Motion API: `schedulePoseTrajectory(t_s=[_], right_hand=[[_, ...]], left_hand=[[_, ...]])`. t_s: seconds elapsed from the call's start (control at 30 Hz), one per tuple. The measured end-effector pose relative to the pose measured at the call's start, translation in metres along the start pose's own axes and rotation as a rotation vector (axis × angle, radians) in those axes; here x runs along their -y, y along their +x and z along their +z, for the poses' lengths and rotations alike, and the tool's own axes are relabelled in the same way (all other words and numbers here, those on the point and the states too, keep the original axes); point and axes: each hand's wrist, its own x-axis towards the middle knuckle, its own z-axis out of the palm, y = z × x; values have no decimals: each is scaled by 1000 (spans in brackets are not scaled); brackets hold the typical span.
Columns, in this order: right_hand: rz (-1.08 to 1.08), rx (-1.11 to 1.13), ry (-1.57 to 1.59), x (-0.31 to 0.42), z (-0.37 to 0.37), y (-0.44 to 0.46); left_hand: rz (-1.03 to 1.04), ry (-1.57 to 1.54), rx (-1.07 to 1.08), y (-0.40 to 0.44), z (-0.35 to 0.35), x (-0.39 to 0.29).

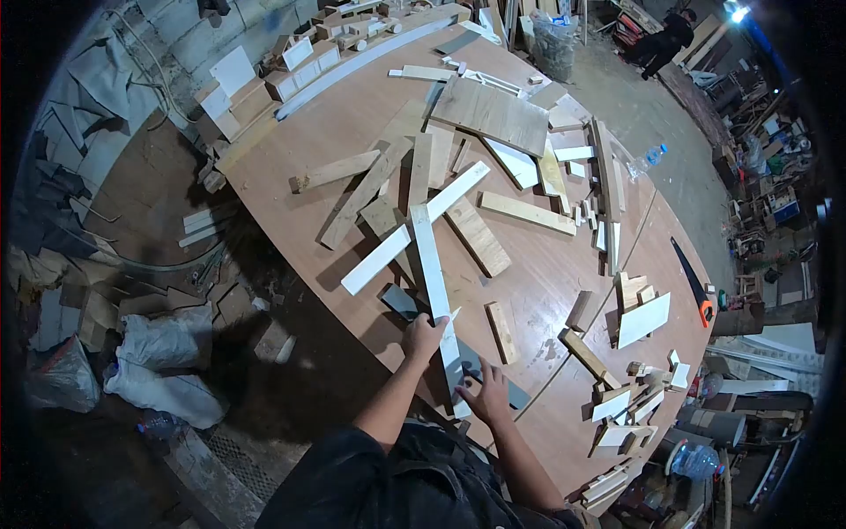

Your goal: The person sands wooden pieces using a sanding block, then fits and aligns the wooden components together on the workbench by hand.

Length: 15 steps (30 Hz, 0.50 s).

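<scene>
A long white wooden strip (429, 264) runs from the middle of the table down towards my body. My left hand (425, 339) is closed around the left edge of its lower half. Beside the strip's near end is my right hand (487, 394), its fingers apart and its thumb close to the strip's edge; whether it touches cannot be made out. A grey-blue board (471, 360) lies partly beneath the strip and the right hand. Two shorter white pieces, a left one (376, 260) and an upper one (458, 190), slant against the strip's upper part.
The brown table (291, 238) carries scattered wood offcuts, a wide plywood panel (489, 115) and, at right, a handsaw (692, 282) with an orange handle. A plastic bottle (650, 159) is near the far edge. A person (665, 42) is in the background.
</scene>
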Motion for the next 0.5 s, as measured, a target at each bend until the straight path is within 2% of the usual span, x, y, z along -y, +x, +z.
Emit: schedulePoseTrajectory(t_s=[0.03,0.13,0.17,0.27,0.33,0.37,0.4,0.43,0.47,0.5], right_hand=[[0,-2,2,1,9,8],[179,93,-114,14,22,30],[178,93,-110,12,28,33],[173,-66,-118,-1,44,41],[148,-120,-64,-9,42,41],[131,-178,-10,-15,39,40],[86,-228,9,-22,35,39],[86,-224,7,-28,30,35],[105,-216,12,-33,23,30],[120,-211,18,-40,18,29]], left_hand=[[-8,-8,100,5,-1,-1],[40,-66,181,13,4,-1],[38,-77,239,14,4,-4],[43,-81,314,14,-7,-12],[113,7,15,17,-22,-16],[98,-97,-116,22,-40,-24],[395,-29,-387,39,-52,-14],[469,164,-579,47,-76,-22],[430,134,-646,71,-84,-10],[349,235,-717,79,-106,-20]])
